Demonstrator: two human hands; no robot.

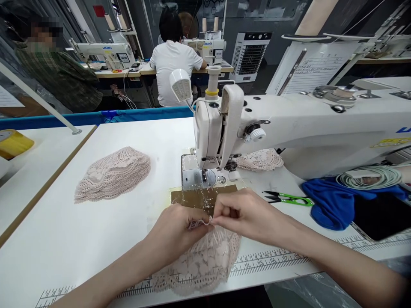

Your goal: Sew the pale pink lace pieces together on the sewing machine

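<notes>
Both hands meet in front of the sewing machine [218, 124] on the upper edge of a pale pink lace piece [205, 261]. My left hand [180, 231] is closed, pinching a gathered bit of the lace between thumb and fingers. Pressed against the same edge, my right hand [247, 214] pinches it with thumb and index finger. The lace hangs down over the printed ruler [266, 261] near the table's front edge. Just beyond my fingers lie a brown taped patch [189, 197] and the metal needle plate [189, 173].
A stack of lace pieces [115, 175] lies to the left, and more lace [261, 159] sits behind the needle. Green thread snips [292, 199], a blue cloth [330, 203], a coiled cord [369, 177] and a black phone [385, 214] are at the right. Two people work at machines beyond.
</notes>
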